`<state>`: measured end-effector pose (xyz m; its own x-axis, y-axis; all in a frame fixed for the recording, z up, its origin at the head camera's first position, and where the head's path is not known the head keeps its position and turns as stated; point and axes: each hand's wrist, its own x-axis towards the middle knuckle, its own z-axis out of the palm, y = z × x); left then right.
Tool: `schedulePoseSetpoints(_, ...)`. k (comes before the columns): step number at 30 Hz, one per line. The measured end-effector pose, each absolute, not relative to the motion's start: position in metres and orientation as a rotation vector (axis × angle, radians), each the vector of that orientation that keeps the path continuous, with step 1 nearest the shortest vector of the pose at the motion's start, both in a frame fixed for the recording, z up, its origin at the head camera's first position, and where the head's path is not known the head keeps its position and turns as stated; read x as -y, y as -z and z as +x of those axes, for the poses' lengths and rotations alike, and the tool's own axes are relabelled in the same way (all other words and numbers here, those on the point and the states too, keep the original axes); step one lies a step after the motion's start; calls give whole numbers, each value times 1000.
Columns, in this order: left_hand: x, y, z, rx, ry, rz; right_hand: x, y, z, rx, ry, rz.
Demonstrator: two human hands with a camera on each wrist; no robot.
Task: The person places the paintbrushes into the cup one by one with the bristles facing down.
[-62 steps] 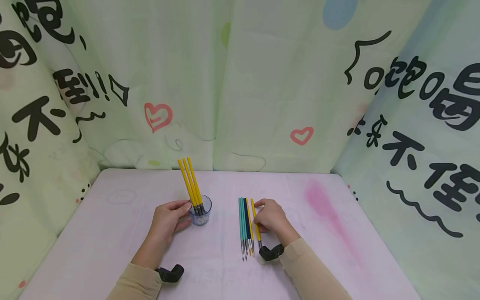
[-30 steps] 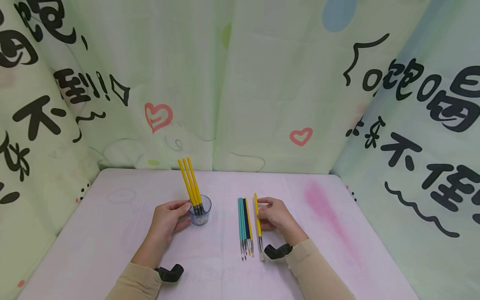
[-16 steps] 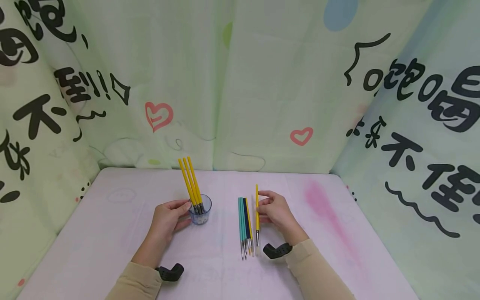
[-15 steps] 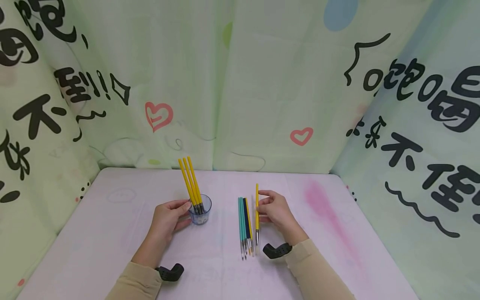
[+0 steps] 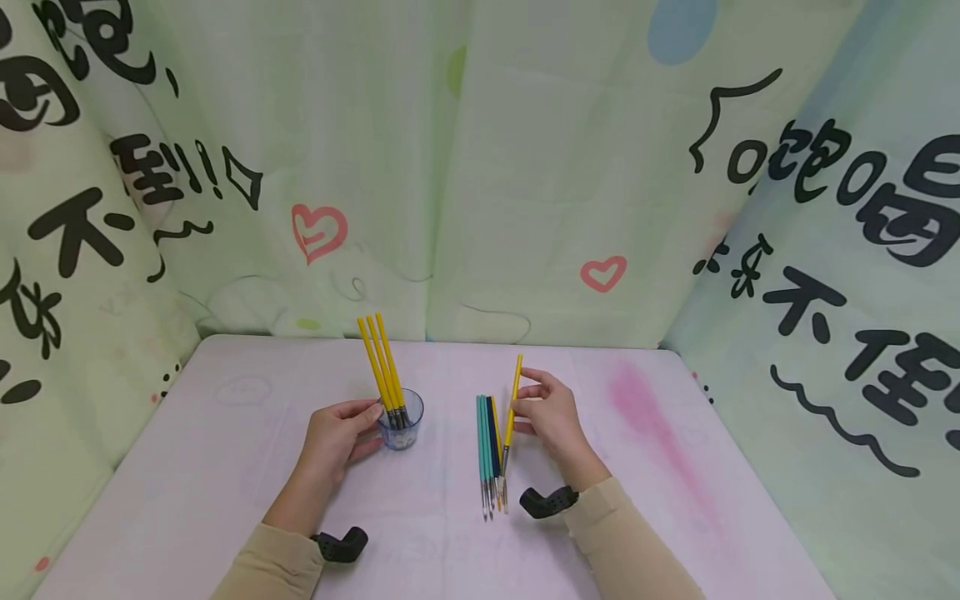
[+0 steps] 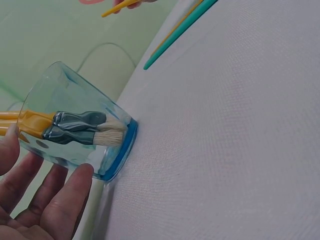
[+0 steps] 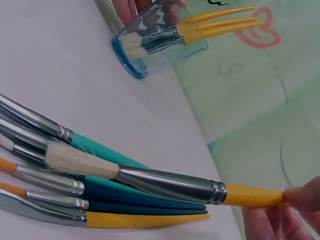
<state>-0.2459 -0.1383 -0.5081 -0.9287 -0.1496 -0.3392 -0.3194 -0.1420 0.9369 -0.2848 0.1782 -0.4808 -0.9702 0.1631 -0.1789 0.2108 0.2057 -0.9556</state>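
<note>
My left hand (image 5: 337, 437) holds a clear glass with a bluish base (image 6: 131, 142), thumb and fingers at its side, as it stands on the table. Inside lean 3 yellow-handled paintbrushes (image 5: 380, 367), their pale bristles down at the bottom in the left wrist view. My right hand (image 5: 557, 417) pinches the yellow handle of another paintbrush (image 7: 165, 184) between thumb and fingers. Its handle end points up and away, its bristles downward. In the head view that brush overlaps a row of paintbrushes (image 5: 486, 433) with teal, dark blue and yellow handles, lying side by side.
A pinkish-white cloth (image 5: 442, 525) covers the table, with a darker pink streak (image 5: 652, 425) at right. Pale green curtains (image 5: 517, 167) with black lettering and heart outlines enclose the back and both sides. A black wrist camera (image 5: 549, 502) sits at the right sleeve.
My right hand has picked up the yellow paintbrush from beside the row, raised it and tilted its handle end to the right. The left hand and glass have stayed put.
</note>
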Motion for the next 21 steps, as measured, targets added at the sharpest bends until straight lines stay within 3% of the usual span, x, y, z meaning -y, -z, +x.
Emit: schedulePoseSetpoints(21, 138, 508, -245, -1979, -2226, -543, -153, 456, -279, -2329, 2196, 227)
